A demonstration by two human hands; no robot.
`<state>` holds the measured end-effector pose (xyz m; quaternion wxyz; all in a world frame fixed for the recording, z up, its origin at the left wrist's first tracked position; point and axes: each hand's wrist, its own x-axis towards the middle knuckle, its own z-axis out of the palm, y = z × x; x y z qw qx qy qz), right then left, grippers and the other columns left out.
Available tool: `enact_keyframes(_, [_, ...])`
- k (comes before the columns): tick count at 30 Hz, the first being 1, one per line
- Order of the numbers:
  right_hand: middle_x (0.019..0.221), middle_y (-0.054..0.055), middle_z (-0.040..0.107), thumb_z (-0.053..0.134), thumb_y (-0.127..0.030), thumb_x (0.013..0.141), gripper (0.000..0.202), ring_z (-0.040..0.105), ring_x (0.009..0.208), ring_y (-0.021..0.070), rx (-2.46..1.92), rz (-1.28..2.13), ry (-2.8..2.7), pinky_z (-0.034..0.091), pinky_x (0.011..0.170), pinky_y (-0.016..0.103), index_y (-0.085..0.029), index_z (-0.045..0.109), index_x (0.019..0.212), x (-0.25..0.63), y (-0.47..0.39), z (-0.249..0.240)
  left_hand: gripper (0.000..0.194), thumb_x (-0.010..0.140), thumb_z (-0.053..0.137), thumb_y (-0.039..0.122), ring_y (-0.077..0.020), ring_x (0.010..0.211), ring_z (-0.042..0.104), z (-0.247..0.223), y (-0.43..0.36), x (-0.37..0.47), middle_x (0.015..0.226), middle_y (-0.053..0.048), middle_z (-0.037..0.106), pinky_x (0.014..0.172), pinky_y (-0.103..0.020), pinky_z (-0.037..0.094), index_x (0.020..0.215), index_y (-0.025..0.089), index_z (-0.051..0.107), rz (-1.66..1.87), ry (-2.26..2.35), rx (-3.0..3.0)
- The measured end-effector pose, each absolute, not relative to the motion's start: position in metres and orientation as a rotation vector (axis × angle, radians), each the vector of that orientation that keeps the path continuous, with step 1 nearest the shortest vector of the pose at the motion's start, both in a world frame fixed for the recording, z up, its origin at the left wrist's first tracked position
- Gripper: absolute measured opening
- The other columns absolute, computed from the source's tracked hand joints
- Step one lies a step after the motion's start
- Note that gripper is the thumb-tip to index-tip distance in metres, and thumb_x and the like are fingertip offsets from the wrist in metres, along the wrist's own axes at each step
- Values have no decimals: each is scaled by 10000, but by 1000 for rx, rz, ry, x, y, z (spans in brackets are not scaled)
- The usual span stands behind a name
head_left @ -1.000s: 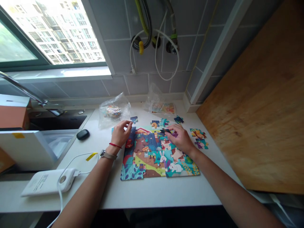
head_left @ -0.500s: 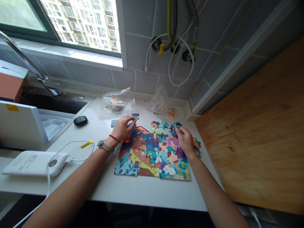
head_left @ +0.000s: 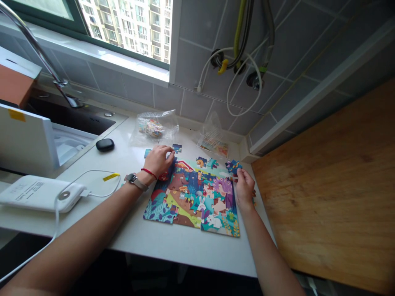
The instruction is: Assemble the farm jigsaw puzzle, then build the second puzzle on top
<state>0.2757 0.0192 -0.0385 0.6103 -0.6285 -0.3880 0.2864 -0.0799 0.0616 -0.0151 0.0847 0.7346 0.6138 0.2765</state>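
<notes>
A partly joined jigsaw puzzle (head_left: 188,193) with animals on it lies on the white counter. At its upper right corner, my right hand (head_left: 245,186) is closed, pinching a dark blue puzzle piece (head_left: 233,166) between thumb and fingers. Over the upper left edge rests my left hand (head_left: 159,160), fingers curled and thumb close to the index finger; what lies under the fingertips is hidden. Just beyond them is a loose blue piece (head_left: 177,148). A light blue piece (head_left: 147,152) shows behind the left hand. Two more loose pieces, an orange-marked one (head_left: 201,162) and a teal one (head_left: 212,163), lie along the top edge.
A clear bag of pieces (head_left: 154,128) and another plastic bag (head_left: 212,137) over a picture card stand by the wall. Leftward are a black oval case (head_left: 105,144), a white power bank (head_left: 43,193) with a cable, and a sink (head_left: 74,119). A wooden panel (head_left: 333,185) bounds the right.
My right hand has moved right with its puzzle piece, away from the puzzle's top edge. My left hand stays near the upper left corner, its fingers more curled. The camera view has shifted.
</notes>
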Motion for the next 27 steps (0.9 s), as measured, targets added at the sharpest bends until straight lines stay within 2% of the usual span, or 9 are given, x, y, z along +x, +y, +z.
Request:
enact_keyframes(3, [612, -69, 587, 763, -520, 756, 334, 551, 542, 118, -1370, 746, -710, 430, 497, 226, -222, 619, 805, 274, 19, -34, 360, 978, 538, 417, -382, 1304, 570, -16, 61, -84, 1323, -158, 694, 1062, -497, 474, 1140, 206, 781, 631, 2149, 2084])
enact_keyframes(5, [630, -74, 594, 736, -489, 770, 302, 588, 534, 122, -1351, 783, -669, 477, 501, 231, -236, 584, 829, 275, 20, -32, 432, 989, 535, 470, -430, 1448, 442, -18, 60, -84, 1477, -173, 600, 1122, -552, 418, 1265, 209, 742, 497, 2226, 2041])
enact_keyframes(7, [715, -51, 654, 715, -436, 779, 256, 683, 607, 151, -1319, 871, -607, 559, 554, 265, -242, 566, 855, 276, 21, -30, 500, 1009, 497, 526, -462, 1515, 348, -19, 59, -82, 1566, -183, 519, 1152, -597, 369, 1338, 212, 704, 402, 2225, 2026])
enact_keyframes(9, [837, -15, 719, 705, -369, 785, 206, 771, 751, 200, -1257, 1031, -506, 624, 631, 313, -243, 561, 863, 277, 21, -29, 528, 1021, 467, 553, -473, 1532, 319, -21, 59, -80, 1604, -187, 476, 1162, -616, 344, 1361, 214, 687, 365, 2196, 2027])
enact_keyframes(12, [920, 3, 755, 714, -301, 792, 179, 808, 894, 253, -1159, 1207, -373, 663, 713, 366, -247, 556, 855, 280, 22, -28, 521, 1021, 469, 559, -483, 1511, 349, -23, 59, -79, 1598, -198, 481, 1153, -634, 342, 1339, 212, 695, 392, 2169, 2038])
enact_keyframes(19, [859, -32, 739, 751, -332, 769, 256, 788, 1023, 278, -1140, 1099, -490, 642, 880, 513, -273, 524, 872, 292, 26, -36, 451, 988, 534, 548, -474, 1415, 436, -35, 65, -83, 1467, -218, 574, 1109, -626, 388, 1193, 208, 750, 589, 2111, 2079])
enact_keyframes(24, [814, -38, 691, 719, -339, 790, 239, 782, 1016, 276, -1154, 1024, -453, 627, 910, 524, -274, 499, 861, 301, 29, -42, 396, 959, 579, 493, -466, 1410, 439, -39, 68, -84, 1395, -220, 607, 1163, -615, 347, 1122, 184, 765, 818, 1967, 1947])
enact_keyframes(27, [868, -27, 702, 685, -330, 781, 204, 768, 1002, 253, -1178, 988, -416, 623, 909, 513, -272, 502, 851, 304, 31, -44, 391, 949, 588, 469, -419, 1430, 451, -39, 71, -83, 1398, -206, 617, 1225, -567, 307, 1148, 169, 742, 1048, 1817, 1790])
